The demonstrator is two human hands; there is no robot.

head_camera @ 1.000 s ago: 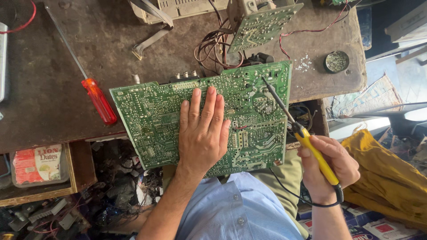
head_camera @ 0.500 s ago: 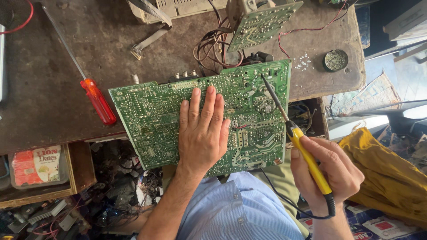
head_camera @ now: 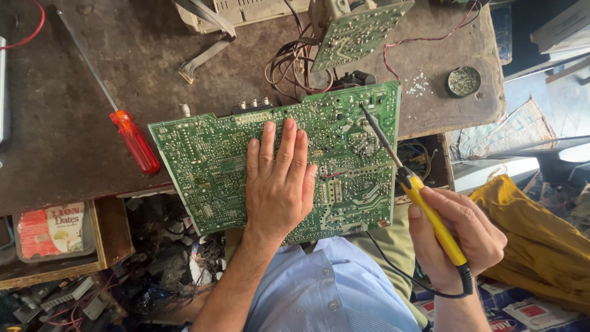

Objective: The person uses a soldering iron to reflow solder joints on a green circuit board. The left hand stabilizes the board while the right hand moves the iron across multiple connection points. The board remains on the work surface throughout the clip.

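A large green circuit board [head_camera: 209,160] lies solder side up, partly over the near edge of a worn dark workbench [head_camera: 74,160]. My left hand [head_camera: 279,181] presses flat on its middle, fingers together. My right hand [head_camera: 458,237] grips a yellow-handled soldering iron [head_camera: 424,206], its thin tip touching the board's upper right area. A black cord runs from the iron's handle past my wrist.
A red-handled screwdriver [head_camera: 132,138] lies left of the board. Behind it sit a smaller green board [head_camera: 356,34], tangled wires [head_camera: 292,67], a grey ribbon cable [head_camera: 203,58] and a small round tin [head_camera: 463,80]. A yellow cloth [head_camera: 534,237] is at right; clutter fills the shelf below.
My right hand has shifted slightly left and up, bringing the iron's tip a little further onto the board. My left hand stays pressed on the board.
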